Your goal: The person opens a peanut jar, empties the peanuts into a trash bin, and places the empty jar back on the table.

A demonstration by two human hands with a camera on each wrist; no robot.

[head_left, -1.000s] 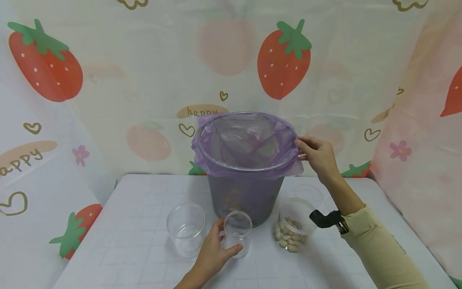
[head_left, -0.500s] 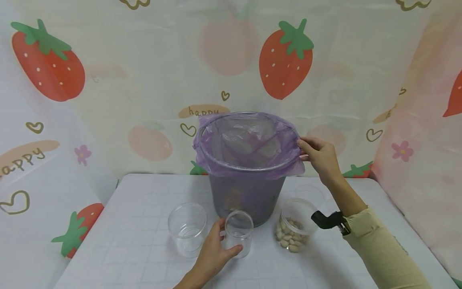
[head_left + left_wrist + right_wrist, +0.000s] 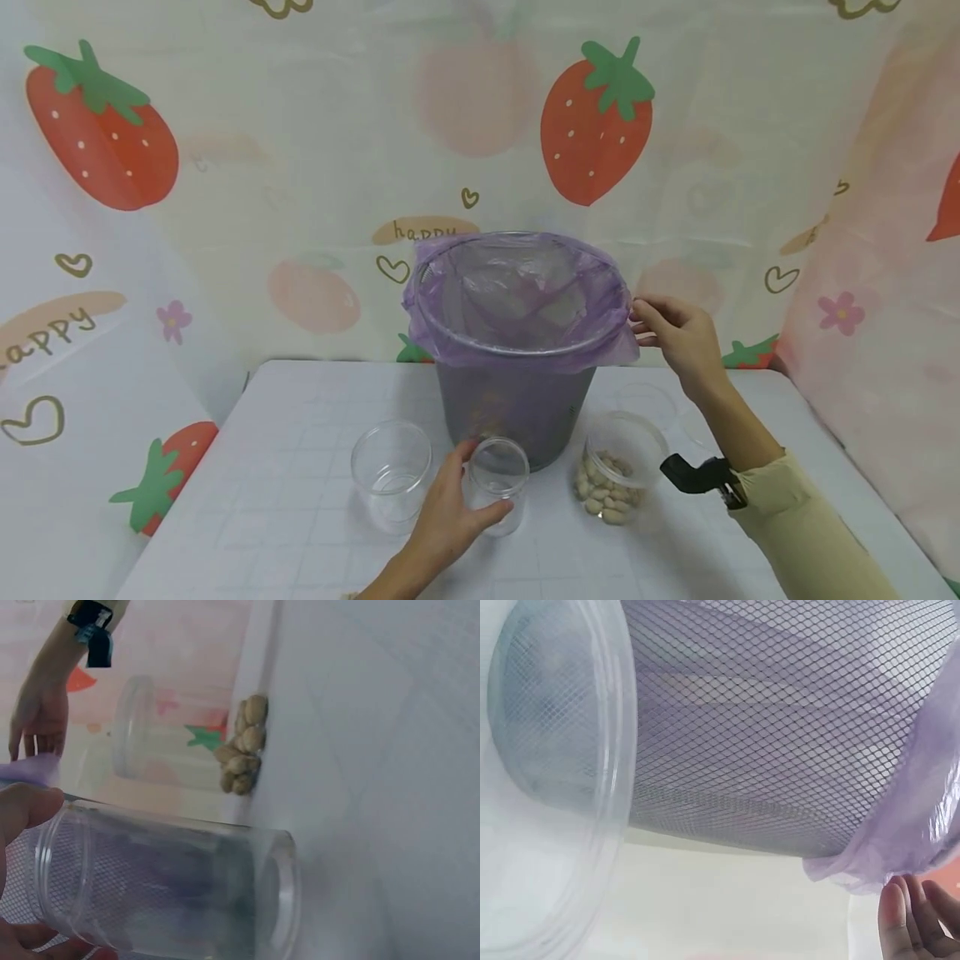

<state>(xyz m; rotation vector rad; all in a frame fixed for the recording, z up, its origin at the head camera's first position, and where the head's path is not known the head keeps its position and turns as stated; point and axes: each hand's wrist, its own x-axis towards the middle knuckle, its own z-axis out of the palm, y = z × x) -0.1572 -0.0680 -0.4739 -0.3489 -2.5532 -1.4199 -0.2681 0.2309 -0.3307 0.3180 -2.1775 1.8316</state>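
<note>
A mesh trash can stands on the table, lined with a purple plastic bag folded over its rim. My right hand is at the bag's right edge, its fingertips against or just beside the plastic; the right wrist view shows its fingers fairly straight there. My left hand holds a small clear jar upright in front of the can, thumb and fingers curved around it near the rim. Right of that jar is a clear jar of pale pebble-like pieces.
A wider clear container stands left of my left hand. Faint clear round lids lie on the white table behind the pebble jar. A strawberry-print curtain hangs behind the table.
My right hand has drawn slightly right and down from the bag's edge, loosening its pinch. My left hand shifts slightly around the small jar. The containers stay where they were.
</note>
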